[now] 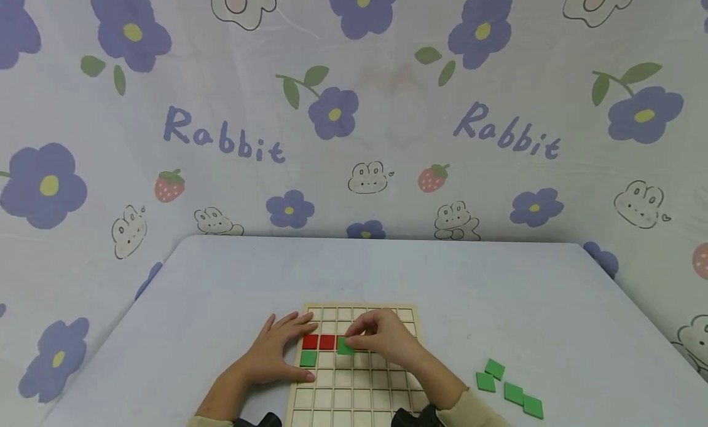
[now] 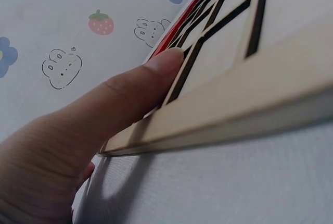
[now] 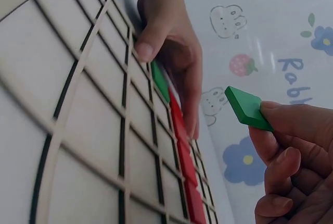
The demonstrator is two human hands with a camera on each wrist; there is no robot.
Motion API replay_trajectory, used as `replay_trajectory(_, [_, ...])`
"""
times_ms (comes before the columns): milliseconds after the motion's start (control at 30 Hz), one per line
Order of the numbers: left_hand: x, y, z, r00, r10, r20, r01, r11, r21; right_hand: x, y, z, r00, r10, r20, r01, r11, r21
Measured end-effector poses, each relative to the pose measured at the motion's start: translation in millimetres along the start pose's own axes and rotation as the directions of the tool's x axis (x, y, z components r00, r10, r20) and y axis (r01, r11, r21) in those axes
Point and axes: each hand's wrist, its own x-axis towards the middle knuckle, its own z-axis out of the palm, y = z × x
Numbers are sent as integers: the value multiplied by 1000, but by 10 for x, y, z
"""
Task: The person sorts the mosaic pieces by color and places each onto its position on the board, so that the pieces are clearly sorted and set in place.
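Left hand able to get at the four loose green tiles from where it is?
Probably not directly: the left hand rests at the board's left edge, while the loose green tiles lie beyond its right side, with the right forearm in between.

red tiles (image 1: 327, 342) | green tiles (image 1: 486, 382) | board (image 1: 362, 399): beige, dark grid | tabletop (image 1: 498, 292): white | backdrop (image 1: 221, 77): white, purple flowers (image 1: 334, 113), red strawberries (image 1: 432, 180)

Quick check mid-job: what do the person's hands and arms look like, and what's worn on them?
The left hand and right hand are bare; no gloves or rings show. The left sleeve and right sleeve are plain beige, ending short of the wrists. One black piece shows near each sleeve, too cut off to identify.
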Motion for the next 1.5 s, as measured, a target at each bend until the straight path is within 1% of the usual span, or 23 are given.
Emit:
replay_trajectory(233, [-1, 5, -19, 1000, 6, 2, -6, 1000, -13, 82, -100, 88, 1000, -2, 1, 2, 999, 34])
replay_trajectory(467, [-7, 14, -42, 1000, 7, 2, -6, 1000, -26, 173, -75, 187, 1000, 12, 5, -12, 999, 50])
replay_trajectory(533, [-11, 14, -42, 1000, 1, 5, 0, 1000, -26, 187, -79, 211, 1000, 5, 6, -5, 998, 56])
replay_trajectory(700, [-27, 9, -22, 1000, -16, 8, 17, 1000, -23, 207, -71, 258, 999, -2, 37, -2, 995, 101])
replay_trajectory(800, [-33, 6, -11, 1000, -10, -1, 10, 1000, -21, 210, -51, 276, 999, 9, 50, -15, 994, 108])
replay_trajectory(900, [-29, 6, -1, 1000, -4, -5, 4, 1000, -16, 212, -24, 292, 998, 23, 50, -27, 996, 80])
replay_trajectory(967, [-23, 9, 6, 1000, -3, -7, 3, 1000, -12, 217, -1, 304, 999, 21, 50, -23, 999, 42])
replay_trajectory(1100, [-26, 4, 15, 1000, -1, -5, 1, 1000, -12, 212, 20, 341, 999, -1, 47, 3, 1000, -28])
replay_trajectory(1300, [-23, -3, 16, 1000, 0, -3, 0, 1000, -7, 192, 46, 379, 999, -19, 41, 23, 996, -91])
replay_trajectory(1500, [-23, -7, 23, 1000, 9, -4, -9, 1000, 0, 199, 105, 411, 997, -63, 46, 69, 985, -159])
